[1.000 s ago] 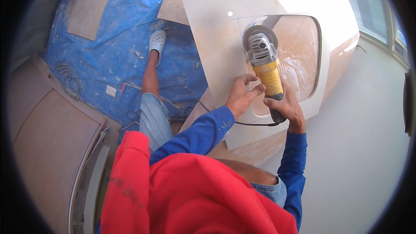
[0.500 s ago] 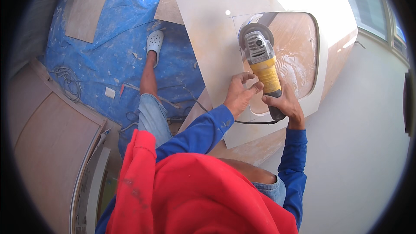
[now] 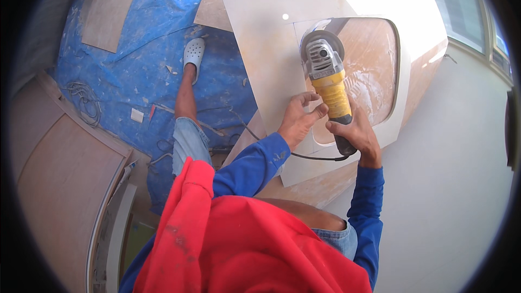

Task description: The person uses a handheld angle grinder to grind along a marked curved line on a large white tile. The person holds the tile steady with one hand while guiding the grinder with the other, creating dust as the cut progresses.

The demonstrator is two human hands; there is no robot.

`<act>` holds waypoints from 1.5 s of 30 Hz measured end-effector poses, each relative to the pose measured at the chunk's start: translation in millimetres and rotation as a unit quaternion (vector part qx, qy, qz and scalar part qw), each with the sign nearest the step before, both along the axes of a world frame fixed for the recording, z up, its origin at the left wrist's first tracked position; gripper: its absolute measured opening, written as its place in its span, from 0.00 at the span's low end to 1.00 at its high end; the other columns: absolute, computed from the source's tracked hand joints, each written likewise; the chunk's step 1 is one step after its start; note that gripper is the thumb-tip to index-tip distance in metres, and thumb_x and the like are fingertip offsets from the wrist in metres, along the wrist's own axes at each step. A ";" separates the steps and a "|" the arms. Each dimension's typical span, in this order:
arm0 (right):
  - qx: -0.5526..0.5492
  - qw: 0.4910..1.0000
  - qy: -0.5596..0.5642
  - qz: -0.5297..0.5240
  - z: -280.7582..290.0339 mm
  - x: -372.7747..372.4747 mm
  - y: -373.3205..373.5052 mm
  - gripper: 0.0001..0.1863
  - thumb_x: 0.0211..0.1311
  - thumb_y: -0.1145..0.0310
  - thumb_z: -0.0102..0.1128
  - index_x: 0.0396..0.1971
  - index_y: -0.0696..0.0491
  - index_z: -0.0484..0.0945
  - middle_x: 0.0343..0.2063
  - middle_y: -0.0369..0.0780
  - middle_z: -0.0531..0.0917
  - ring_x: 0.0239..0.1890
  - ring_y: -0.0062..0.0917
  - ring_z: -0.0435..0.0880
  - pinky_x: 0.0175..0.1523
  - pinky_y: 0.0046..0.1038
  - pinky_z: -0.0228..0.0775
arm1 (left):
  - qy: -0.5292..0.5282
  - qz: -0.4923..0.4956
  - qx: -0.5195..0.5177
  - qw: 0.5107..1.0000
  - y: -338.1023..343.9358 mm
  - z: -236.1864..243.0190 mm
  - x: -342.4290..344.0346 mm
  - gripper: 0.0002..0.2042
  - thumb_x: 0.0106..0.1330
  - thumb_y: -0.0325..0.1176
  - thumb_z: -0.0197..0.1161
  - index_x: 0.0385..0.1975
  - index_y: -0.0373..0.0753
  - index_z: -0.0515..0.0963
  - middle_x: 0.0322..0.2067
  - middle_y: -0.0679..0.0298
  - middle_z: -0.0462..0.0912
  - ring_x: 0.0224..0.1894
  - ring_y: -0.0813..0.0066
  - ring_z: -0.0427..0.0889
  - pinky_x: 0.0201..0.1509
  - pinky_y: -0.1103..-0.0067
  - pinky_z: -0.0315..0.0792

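Observation:
My right hand [image 3: 359,133] is wrapped round the dark rear end of a yellow and grey angle grinder [image 3: 332,93]. At the tool's left side, my left hand [image 3: 300,118] has its thumb and index finger curled against the yellow body; its other fingers are partly hidden. The grinder's round disc [image 3: 337,40] lies over the left edge of a rounded window-like opening in a pale panel [image 3: 255,27]. Whether the disc spins, I cannot tell. A black cord [image 3: 317,157] runs leftward from the grinder's rear end.
A blue tarp [image 3: 146,70] with scraps and coiled cable [image 3: 84,103] covers the floor at left. Wooden sheets [image 3: 116,8] lie at the far left, and a curved wooden panel [image 3: 65,179] stands nearer. A pale wall [image 3: 450,168] rises at right.
The grinder and both hands have shifted very slightly, the grinder's rear end a little downward and left. The red cloth over my body has moved slightly right. My grip looks the same.

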State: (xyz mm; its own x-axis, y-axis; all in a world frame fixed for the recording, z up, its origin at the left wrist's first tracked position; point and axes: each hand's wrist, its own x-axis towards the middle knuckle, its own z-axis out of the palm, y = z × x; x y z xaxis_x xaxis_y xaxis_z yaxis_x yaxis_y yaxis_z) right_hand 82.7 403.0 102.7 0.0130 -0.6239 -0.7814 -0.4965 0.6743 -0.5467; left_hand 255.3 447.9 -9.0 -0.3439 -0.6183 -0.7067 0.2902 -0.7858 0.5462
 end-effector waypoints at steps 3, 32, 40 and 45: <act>0.001 1.000 -0.002 -0.005 0.6 1.8 -0.7 0.44 0.49 0.61 0.80 0.67 0.64 0.74 0.42 0.44 0.88 0.44 0.29 0.88 0.54 0.31 0.80 | -0.004 0.000 -0.003 1.000 -0.4 0.5 1.0 0.35 0.68 0.55 0.80 0.63 0.31 0.79 0.66 0.43 0.76 0.76 0.49 0.69 0.78 0.59 0.66; 0.022 0.996 -0.009 -0.081 15.6 29.2 -7.1 0.38 0.54 0.59 0.79 0.62 0.63 0.76 0.39 0.41 0.87 0.38 0.23 0.86 0.46 0.28 0.80 | 0.127 0.004 0.050 0.991 -4.8 -10.3 6.7 0.53 0.63 0.70 0.76 0.70 0.23 0.70 0.74 0.29 0.65 0.84 0.41 0.55 0.84 0.55 0.53; 0.019 0.995 -0.005 -0.093 19.7 37.4 -9.5 0.34 0.55 0.61 0.78 0.59 0.62 0.76 0.36 0.39 0.86 0.35 0.21 0.85 0.42 0.27 0.80 | 0.178 -0.003 0.046 0.983 -9.2 -14.5 9.9 0.54 0.63 0.71 0.75 0.70 0.22 0.71 0.71 0.35 0.72 0.79 0.50 0.65 0.83 0.59 0.56; 0.016 0.995 -0.013 -0.099 20.6 43.2 -12.9 0.33 0.56 0.62 0.78 0.58 0.62 0.76 0.34 0.38 0.85 0.33 0.20 0.85 0.40 0.27 0.80 | 0.186 -0.003 0.050 0.981 -9.4 -14.4 13.3 0.54 0.63 0.72 0.74 0.69 0.23 0.71 0.67 0.38 0.76 0.77 0.52 0.69 0.82 0.61 0.58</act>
